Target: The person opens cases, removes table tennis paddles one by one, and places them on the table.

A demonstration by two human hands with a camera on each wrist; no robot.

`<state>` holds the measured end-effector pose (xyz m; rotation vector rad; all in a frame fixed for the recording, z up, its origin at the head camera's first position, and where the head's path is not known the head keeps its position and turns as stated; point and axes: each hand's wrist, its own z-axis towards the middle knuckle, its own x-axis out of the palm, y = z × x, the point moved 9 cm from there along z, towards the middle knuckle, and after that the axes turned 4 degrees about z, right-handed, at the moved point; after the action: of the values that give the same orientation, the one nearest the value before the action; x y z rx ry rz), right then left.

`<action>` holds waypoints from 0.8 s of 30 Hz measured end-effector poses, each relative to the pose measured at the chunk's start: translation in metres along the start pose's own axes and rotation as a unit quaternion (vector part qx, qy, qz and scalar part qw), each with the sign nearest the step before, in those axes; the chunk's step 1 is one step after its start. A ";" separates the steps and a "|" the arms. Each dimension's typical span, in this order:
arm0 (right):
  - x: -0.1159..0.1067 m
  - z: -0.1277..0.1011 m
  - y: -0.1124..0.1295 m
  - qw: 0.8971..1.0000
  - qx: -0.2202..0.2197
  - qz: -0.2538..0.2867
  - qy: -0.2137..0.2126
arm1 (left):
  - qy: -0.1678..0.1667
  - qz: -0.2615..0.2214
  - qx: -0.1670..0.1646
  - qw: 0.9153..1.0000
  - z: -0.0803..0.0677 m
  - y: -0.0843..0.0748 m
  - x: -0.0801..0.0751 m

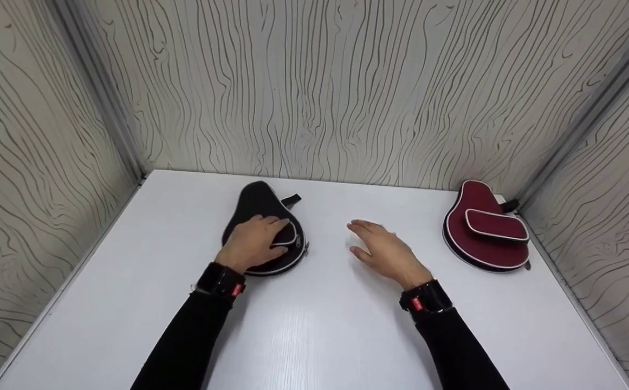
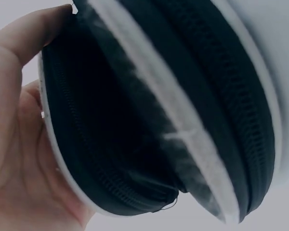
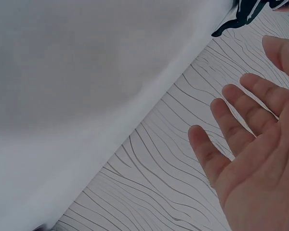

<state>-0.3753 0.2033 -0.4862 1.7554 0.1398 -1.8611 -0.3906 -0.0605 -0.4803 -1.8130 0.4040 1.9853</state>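
Left hand (image 1: 254, 241) lies on top of the black paddle case (image 1: 260, 208), palm down, fingers (image 1: 277, 223) curved over its wide round end near the white-piped zipper edge. In the left wrist view the thumb (image 2: 26, 33) and palm wrap the case rim (image 2: 135, 120), zipper teeth and white piping up close, so the hand grips it. The black case lies flat on the white surface (image 1: 314, 336), narrow handle end pointing to the back wall, a small black strap loop (image 1: 291, 200) at that end.

Right hand (image 1: 383, 248) is right of the black case, apart from it, palm down just over the surface; whether it touches the surface cannot be told. Its fingers (image 3: 241, 125) are straight and spread a little, holding nothing; right wrist view shows the bare palm against the wavy-line wall panel (image 3: 173, 159).

Red paddle case (image 1: 485, 227) is far right of the black case, near the back right corner, flat, white piping, a raised pocket on top, well apart from both hands.

Both forearms in black sleeves with dark wrist bands (image 1: 220, 281).
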 end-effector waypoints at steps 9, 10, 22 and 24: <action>0.004 0.002 0.018 0.999 -0.032 -0.009 -0.010 | -0.016 0.017 0.032 0.999 0.001 -0.034 0.001; 0.005 0.002 0.020 0.999 -0.035 -0.011 -0.009 | -0.018 0.021 0.035 0.999 0.001 -0.037 0.001; 0.025 0.003 0.042 0.997 -0.077 -0.024 0.019 | -0.024 0.053 0.075 0.995 -0.003 -0.069 0.002; 0.027 0.004 0.045 0.995 -0.089 -0.036 0.015 | -0.016 0.042 0.079 0.996 -0.003 -0.071 0.002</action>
<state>-0.3568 0.1555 -0.4973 1.6756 0.3743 -1.8136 -0.3535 -0.0001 -0.4777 -1.6905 0.6180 1.9736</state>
